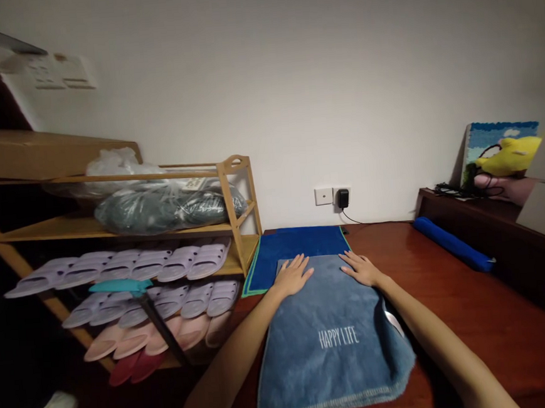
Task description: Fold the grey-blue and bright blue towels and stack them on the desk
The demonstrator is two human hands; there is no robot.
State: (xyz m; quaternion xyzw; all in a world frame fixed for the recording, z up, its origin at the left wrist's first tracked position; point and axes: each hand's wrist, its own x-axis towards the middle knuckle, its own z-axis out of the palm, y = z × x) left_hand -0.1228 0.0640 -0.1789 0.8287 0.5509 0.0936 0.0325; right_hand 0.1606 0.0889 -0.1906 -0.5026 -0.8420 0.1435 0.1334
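Observation:
A grey-blue towel (pixel 309 314) with "HAPPY LIFE" in white letters lies spread on the reddish-brown wooden table (pixel 451 315). My left hand (pixel 294 274) rests flat near its far left corner, fingers spread. Near the far right corner, my right hand (pixel 360 268) presses down on the cloth, also with fingers apart. The towel's right edge is curled up, and a white label (pixel 394 322) shows there. Beyond the hands lies a darker blue towel (pixel 299 242) with green edging, partly covered by the grey-blue one.
At left stands a wooden rack (pixel 227 195) with rows of slippers (pixel 211 258) and a plastic-wrapped bundle (pixel 164 206). A rolled blue cloth (pixel 455 244) lies at right along a raised ledge. A black plug adapter (pixel 343 198) sits in the wall socket, its cable trailing right.

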